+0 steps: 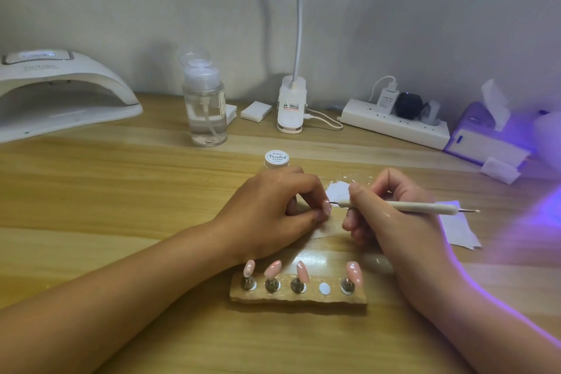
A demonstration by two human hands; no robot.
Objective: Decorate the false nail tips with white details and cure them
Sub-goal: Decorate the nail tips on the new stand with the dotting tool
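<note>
EDITOR: What are the hands doing?

PHOTOGRAPHER: The left hand (pixel 273 209) pinches a single pink nail tip (pixel 326 206) between thumb and forefinger, its grip closed on the tip just above the wooden surface (pixel 121 191). The right hand (pixel 391 212) has its grip closed around a pale dotting tool (pixel 422 207), held like a pen. The tool's fine metal point is at the tip's face. Whether it actually touches is too small to tell.

EDITOR: And the other nails?

PHOTOGRAPHER: Four pink tips (pixel 272 269) stand tilted on metal stands in a wooden holder (pixel 297 297), which lies nearest the camera between the two forearms. A white disc (pixel 324 288) sits between the third and fourth stands.

EDITOR: What surrounds them?

PHOTOGRAPHER: A smear of white paint (pixel 338 188) lies just behind the hands. A small white jar (pixel 277 158) lettered "Painted" stands beyond the left knuckles. The white curing lamp (pixel 60 91) sits at far left, well apart from the hands, with its opening facing the camera. A clear pump bottle (pixel 206 106), a clip-on lamp base (pixel 291 106) and a power strip (pixel 394 127) line the wall. A tissue box (pixel 485 136) stands at right, and a white wipe (pixel 458 231) lies under the tool's rear end. Purple light (pixel 540 206) washes the right edge.
</note>
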